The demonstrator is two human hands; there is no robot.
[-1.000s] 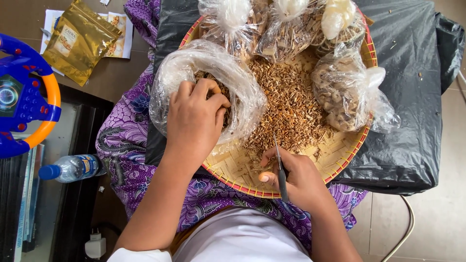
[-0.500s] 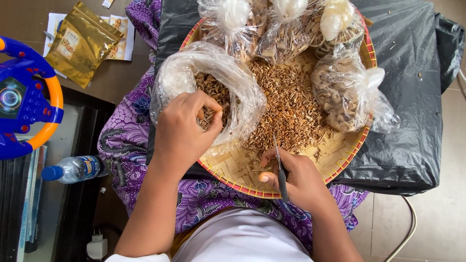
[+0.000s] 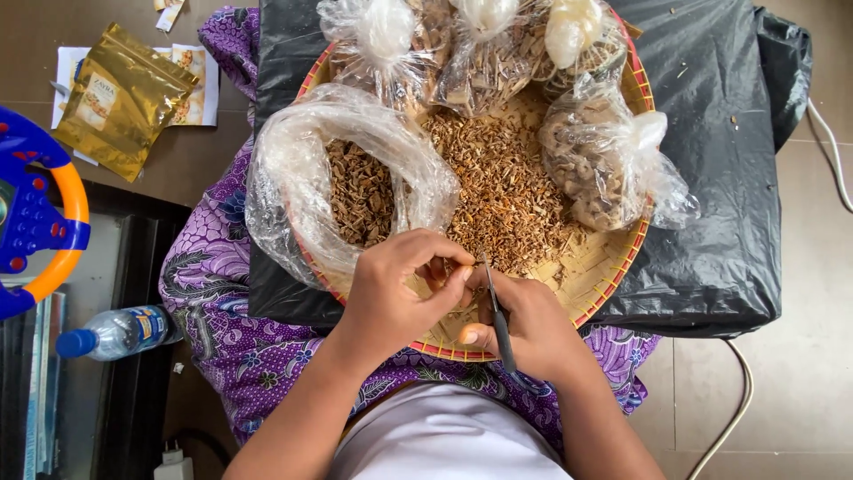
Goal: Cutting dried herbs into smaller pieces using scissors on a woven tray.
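My woven tray sits on a plastic sheet across my lap. An open bag lies at its ten o'clock, tied bags from twelve to three, loose chips at centre.

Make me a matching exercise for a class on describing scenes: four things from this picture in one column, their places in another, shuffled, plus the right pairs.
Things:
1. gold pouch
2. plastic bottle
3. open bag of dried pieces
4. thin blade

Places:
A. in the right hand
B. on the woven tray, left part
C. floor, upper left
D. floor, lower left

Pairs: 1-C, 2-D, 3-B, 4-A
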